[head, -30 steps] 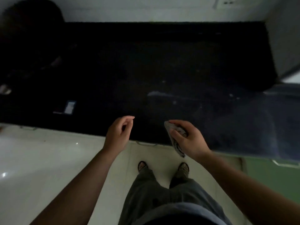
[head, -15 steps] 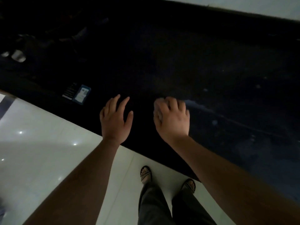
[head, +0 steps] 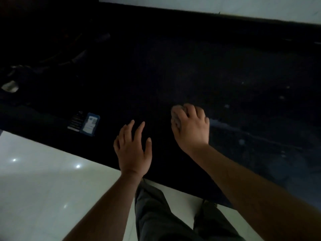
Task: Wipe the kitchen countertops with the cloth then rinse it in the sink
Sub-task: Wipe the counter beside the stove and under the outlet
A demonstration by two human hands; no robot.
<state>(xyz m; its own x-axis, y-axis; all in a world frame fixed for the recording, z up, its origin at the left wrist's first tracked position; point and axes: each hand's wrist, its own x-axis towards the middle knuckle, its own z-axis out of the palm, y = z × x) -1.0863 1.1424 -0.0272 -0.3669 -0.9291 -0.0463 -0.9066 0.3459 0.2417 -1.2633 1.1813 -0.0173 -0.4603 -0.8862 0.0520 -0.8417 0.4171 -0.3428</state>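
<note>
Across the dark countertop (head: 173, 66), which runs from the shadowed left end to a smeared, speckled stretch on the right, there is plenty of surface not yet visibly wiped, and no sink shows. Near the front edge both forearms reach out over it. The right hand (head: 190, 126) lies palm down with fingers curled over the cloth (head: 175, 117), pressing it to the stone; only a pale bunched edge peeks out by the thumb side. It looks light, soft and limp, so I reckon a flat palm on top serves best for pushing, and a gathered fistful for lifting. The left hand (head: 133, 149) hovers empty, fingers spread. A small blue card (head: 90, 124) lies left of it.
</note>
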